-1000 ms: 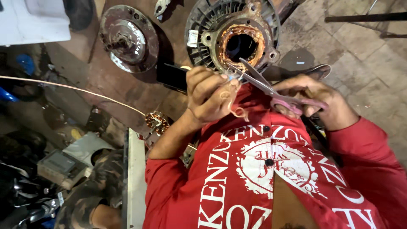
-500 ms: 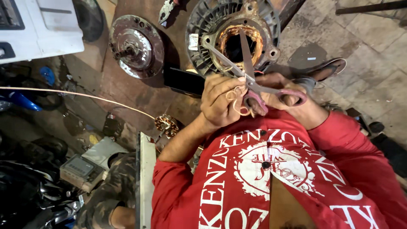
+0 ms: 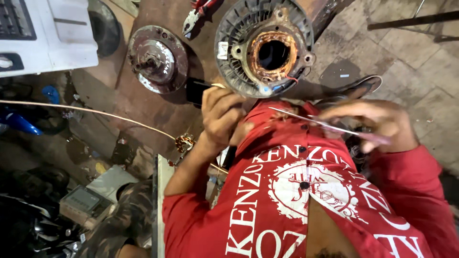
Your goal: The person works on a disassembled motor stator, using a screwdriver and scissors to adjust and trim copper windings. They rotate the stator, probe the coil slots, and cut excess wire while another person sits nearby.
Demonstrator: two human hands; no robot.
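While the left hand [image 3: 222,117] is raised in the middle of the frame, its fingers [image 3: 224,102] are curled together and pinch a small pale strip [image 3: 218,86] that pokes out from the top of the fist. Just above this hand, at the upper centre, a motor stator housing [image 3: 264,45] lies on the floor, its ribbed grey ring surrounding a ring of copper winding [image 3: 258,67] and a dark central bore. The strip's tip sits just beside the housing's lower left rim.

The right hand [image 3: 377,124] is at the right of the frame, blurred, its fingers [image 3: 370,143] closed through the pinkish handles of a pair of scissors [image 3: 315,122]. The blades point left toward the left hand and lie close together across the red shirt [image 3: 296,191]; whether they are fully shut I cannot tell because of the blur.

To the left of the housing lies a round metal end cover [image 3: 158,59] with a short shaft stub at its middle. Between it and the left hand lies a dark rectangular phone [image 3: 195,91]. Pliers [image 3: 198,14] with red handles lie at the top edge. A white plastic casing [image 3: 43,33] fills the upper left corner, and a thin pale wire [image 3: 86,111] runs across the left side toward a small tangle of copper wire [image 3: 184,142]. A grey meter box [image 3: 81,203] sits at the lower left.
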